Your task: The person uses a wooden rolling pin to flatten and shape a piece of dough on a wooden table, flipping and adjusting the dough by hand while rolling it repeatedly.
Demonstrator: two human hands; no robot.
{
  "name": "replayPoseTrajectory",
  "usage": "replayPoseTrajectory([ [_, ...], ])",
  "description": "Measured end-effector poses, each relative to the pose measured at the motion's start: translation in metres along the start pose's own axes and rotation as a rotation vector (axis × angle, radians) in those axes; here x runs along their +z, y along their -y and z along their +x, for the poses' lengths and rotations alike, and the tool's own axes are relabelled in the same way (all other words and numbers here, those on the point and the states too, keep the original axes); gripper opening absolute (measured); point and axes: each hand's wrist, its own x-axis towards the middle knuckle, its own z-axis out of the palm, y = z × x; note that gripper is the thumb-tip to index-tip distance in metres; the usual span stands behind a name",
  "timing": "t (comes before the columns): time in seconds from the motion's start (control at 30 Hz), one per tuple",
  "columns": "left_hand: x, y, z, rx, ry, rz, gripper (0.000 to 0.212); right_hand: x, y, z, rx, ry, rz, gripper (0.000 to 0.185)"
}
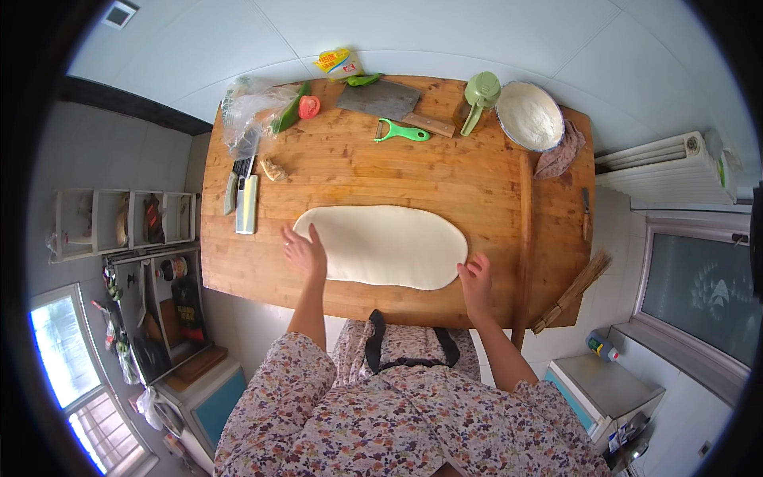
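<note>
A flat, oblong sheet of rolled dough [387,247] lies on the wooden table [369,304] in front of me. At its left end my left hand [305,250] is spread, fingers apart, over or against the edge. My right hand [475,277] is at the right end, its bent fingertips touching or very near the dough's rim; whether they pinch it cannot be told. A long wooden rolling pin [524,238] lies lengthwise to the right of the dough. Farther right, a straw brush [572,292] lies across the table's corner.
Along the back are a plastic bag [256,113], a tomato half [309,107], a cleaver [381,100], a green peeler [402,131], a green-lidded jug [481,92] and a bowl of flour [529,116]. At left lie a grater [246,206] and ginger [273,169].
</note>
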Motion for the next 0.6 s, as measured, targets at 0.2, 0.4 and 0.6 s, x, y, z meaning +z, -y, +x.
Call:
replayPoseTrajectory([
  [0.2, -0.01, 0.059, 0.049, -0.28, 0.341, -0.292, 0.053, 0.023, -0.009, 0.032, 0.084, 0.034, -0.061, 0.048],
  [0.4, -0.012, 0.071, 0.037, -0.258, 0.458, -0.779, 0.038, 0.043, 0.004, 0.02, -0.043, -0.012, -0.224, 0.032],
  [0.6, -0.032, 0.055, 0.037, -0.323, 0.744, -1.094, 0.034, 0.054, -0.004, 0.019, 0.017, -0.15, 0.125, 0.025],
])
